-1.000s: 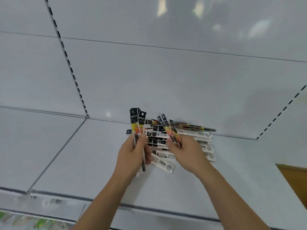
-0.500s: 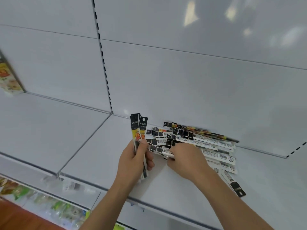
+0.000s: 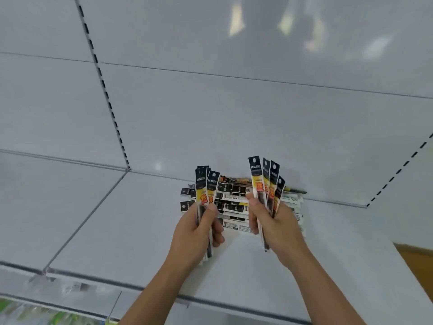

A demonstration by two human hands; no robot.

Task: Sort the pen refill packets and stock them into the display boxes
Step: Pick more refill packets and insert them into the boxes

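My left hand (image 3: 195, 233) grips a small upright bunch of black-and-yellow pen refill packets (image 3: 204, 188), their black tops fanned above my thumb. My right hand (image 3: 274, 225) holds a second fan of several like packets (image 3: 266, 181), also upright. Between and behind both hands, a loose pile of refill packets (image 3: 234, 200) lies flat on the white shelf (image 3: 131, 231), mostly white backs with barcodes, against the back panel. No display box is in view.
The shelf's white back panel (image 3: 234, 113) carries slotted uprights at left (image 3: 105, 90) and right (image 3: 398, 170). A lower shelf with green goods (image 3: 28, 313) shows at bottom left. A brown floor strip (image 3: 419, 266) shows at right.
My right hand, which was down on the pile half a second ago, has lifted with a fan of several packets held upright. My left hand keeps its bunch.
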